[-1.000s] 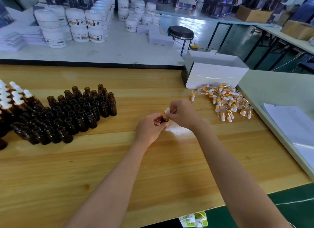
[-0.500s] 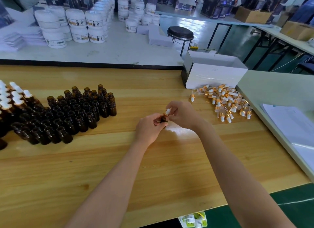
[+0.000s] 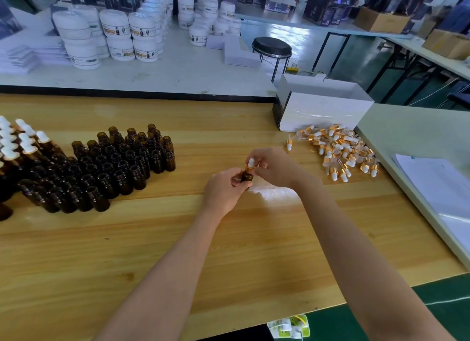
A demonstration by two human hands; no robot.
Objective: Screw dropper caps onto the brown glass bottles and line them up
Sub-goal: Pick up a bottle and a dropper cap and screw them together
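Our left hand (image 3: 223,190) grips a brown bottle (image 3: 247,175) above the table (image 3: 229,251); our right hand (image 3: 273,166) pinches its dropper cap (image 3: 250,163). Uncapped bottles (image 3: 106,170) stand left, capped bottles (image 3: 17,144) beyond them, loose caps (image 3: 340,149) right.

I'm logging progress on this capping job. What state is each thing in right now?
held bottle: gripped by the left hand, cap on its neck
dropper cap: on the held bottle, pinched by the right hand; tightness cannot be told
uncapped bottles: standing clustered, mouths open
capped bottles: standing at far left, caps on
loose caps: lying in a pile
white box: top open
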